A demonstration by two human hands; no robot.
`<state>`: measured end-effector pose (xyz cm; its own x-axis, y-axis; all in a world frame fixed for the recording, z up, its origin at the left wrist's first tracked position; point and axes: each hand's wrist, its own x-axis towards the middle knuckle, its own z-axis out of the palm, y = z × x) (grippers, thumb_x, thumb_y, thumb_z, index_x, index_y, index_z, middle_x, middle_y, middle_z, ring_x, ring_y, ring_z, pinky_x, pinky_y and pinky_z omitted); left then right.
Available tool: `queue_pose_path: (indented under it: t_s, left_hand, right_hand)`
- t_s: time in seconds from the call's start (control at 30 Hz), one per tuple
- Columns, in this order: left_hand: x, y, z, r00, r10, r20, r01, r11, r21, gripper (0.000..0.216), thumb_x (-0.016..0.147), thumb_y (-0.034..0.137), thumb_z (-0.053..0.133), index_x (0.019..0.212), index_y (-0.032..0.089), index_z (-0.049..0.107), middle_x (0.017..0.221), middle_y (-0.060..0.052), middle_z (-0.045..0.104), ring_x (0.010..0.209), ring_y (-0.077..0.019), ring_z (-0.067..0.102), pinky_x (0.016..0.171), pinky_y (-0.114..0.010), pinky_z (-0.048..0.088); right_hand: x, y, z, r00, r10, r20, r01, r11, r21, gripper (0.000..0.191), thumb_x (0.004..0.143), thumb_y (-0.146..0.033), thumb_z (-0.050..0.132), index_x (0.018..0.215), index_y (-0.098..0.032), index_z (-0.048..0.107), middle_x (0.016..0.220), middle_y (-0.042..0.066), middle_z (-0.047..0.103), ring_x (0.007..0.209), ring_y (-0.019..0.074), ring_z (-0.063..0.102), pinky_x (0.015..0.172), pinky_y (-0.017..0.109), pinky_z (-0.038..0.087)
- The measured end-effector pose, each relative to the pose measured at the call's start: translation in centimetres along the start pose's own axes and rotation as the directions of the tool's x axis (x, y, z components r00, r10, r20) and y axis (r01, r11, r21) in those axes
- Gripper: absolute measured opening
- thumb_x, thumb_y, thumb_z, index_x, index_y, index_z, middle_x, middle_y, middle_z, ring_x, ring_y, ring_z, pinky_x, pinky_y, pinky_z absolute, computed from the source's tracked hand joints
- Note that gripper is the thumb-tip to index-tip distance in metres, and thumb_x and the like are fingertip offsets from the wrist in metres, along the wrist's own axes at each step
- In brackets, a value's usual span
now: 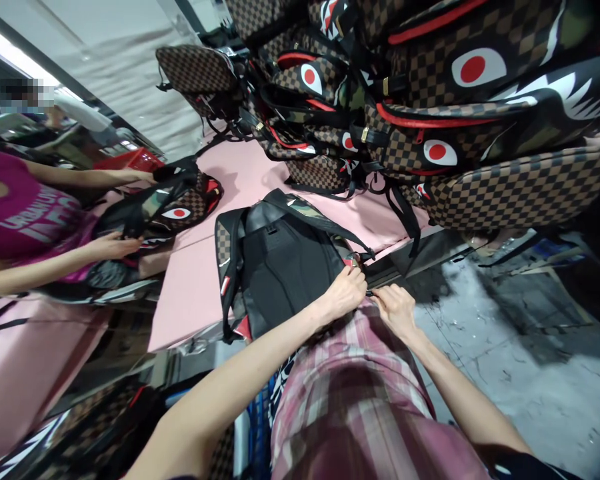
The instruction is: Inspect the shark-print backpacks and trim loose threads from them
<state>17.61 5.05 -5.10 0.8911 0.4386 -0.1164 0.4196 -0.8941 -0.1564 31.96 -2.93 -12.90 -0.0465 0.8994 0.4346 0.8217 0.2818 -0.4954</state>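
A black backpack (pixel 287 273) with checkered sides lies back panel up in front of me, its shoulder straps spread out. At its lower right corner my left hand (pixel 347 290) is closed, apparently on a black strap by a small red tab. Just right of it, my right hand (pixel 396 310) pinches the short dark end of that strap (pixel 369 293). The two hands are close together above my plaid apron (pixel 365 387). Most of the strap is hidden by my fingers.
Checkered backpacks with red-eyed shark faces (pixel 435 152) are piled at the back and right of the pink table (pixel 190 293). At left, a co-worker in a magenta shirt (pixel 25 200) handles another backpack (pixel 175 207). More bags (pixel 95 427) lie at lower left. Grey floor (pixel 480 360) shows at right.
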Motion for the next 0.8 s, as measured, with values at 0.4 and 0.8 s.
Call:
queue_pose_path:
  t_s: [0.4,0.8]
  left_hand:
    - [-11.9,2.2,-1.7,0.933,-0.236,0.273,0.361,0.613,-0.703,0.036,0.09,0.035,0.041,0.069,0.019,0.067,0.071,0.0,0.064,0.065,-0.0103,0.058,0.062,-0.019,0.041]
    - [-27.3,4.1,7.8,0.618,-0.776,-0.124,0.774,0.629,-0.08,0.058,0.077,0.038,0.061,0.127,0.015,0.045,0.135,-0.019,0.043,0.131,-0.0422,0.024,0.099,-0.065,0.019]
  right_hand:
    - [-0.9,0.8,-0.2,0.987,0.16,-0.028,-0.154,0.978,0.144,0.024,0.089,-0.035,0.049,0.091,-0.019,0.067,0.084,0.004,0.068,0.076,0.0183,0.056,0.072,0.03,0.038]
    - [-0.7,1.2,1.0,0.818,0.561,0.127,-0.504,0.593,0.627,0.035,0.072,-0.041,0.063,0.095,-0.016,0.062,0.083,0.004,0.064,0.075,0.0174,0.057,0.07,0.03,0.045]
